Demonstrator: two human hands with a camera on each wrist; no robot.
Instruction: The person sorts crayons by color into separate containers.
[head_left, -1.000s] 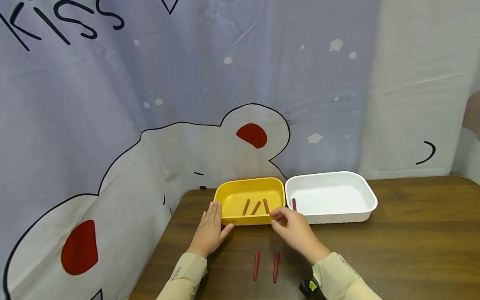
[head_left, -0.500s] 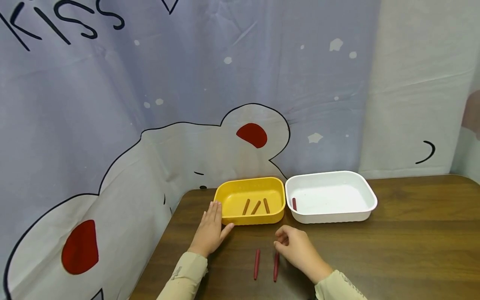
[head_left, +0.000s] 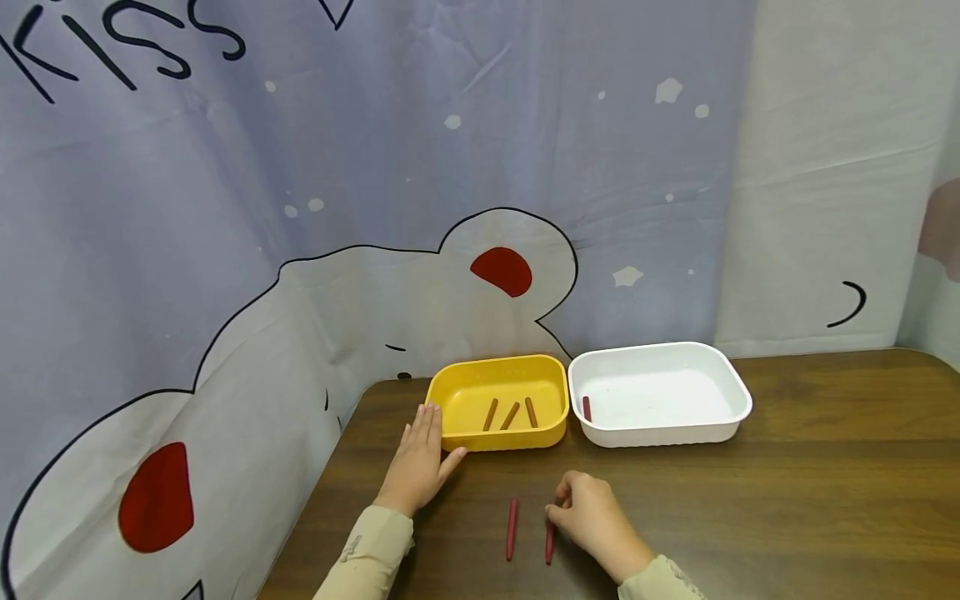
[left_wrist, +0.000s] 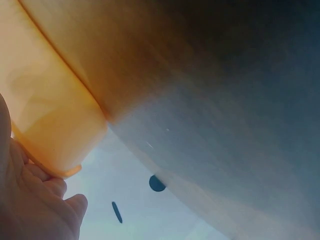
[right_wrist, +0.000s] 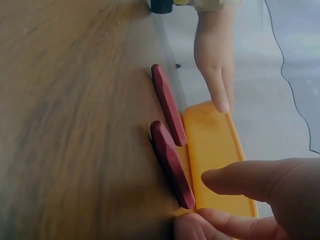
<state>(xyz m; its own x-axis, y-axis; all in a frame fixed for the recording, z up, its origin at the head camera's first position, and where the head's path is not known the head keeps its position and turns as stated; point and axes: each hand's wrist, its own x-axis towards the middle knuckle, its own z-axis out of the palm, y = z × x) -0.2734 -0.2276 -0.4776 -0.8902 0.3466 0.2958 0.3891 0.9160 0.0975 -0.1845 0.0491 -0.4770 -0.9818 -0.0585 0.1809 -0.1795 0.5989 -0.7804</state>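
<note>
The left hand lies along the left front corner of the yellow tray, its fingers extended against the side and its thumb spread away toward the front wall. The right hand is low over the bench, at the far end of the right-hand red stick; the right wrist view shows thumb and fingertips parted about that end, and whether any fingertip touches it I cannot tell. This stick lies on the bench in front of the trays, its far end partly hidden by the hand in the head view. The left-hand red stick lies just beside it, roughly parallel and apart. Three brown sticks sit in the yellow tray, toward its front. The white tray stands just right of the yellow one, with a short-looking red stick near its left end. Behind hangs a printed curtain.
</note>
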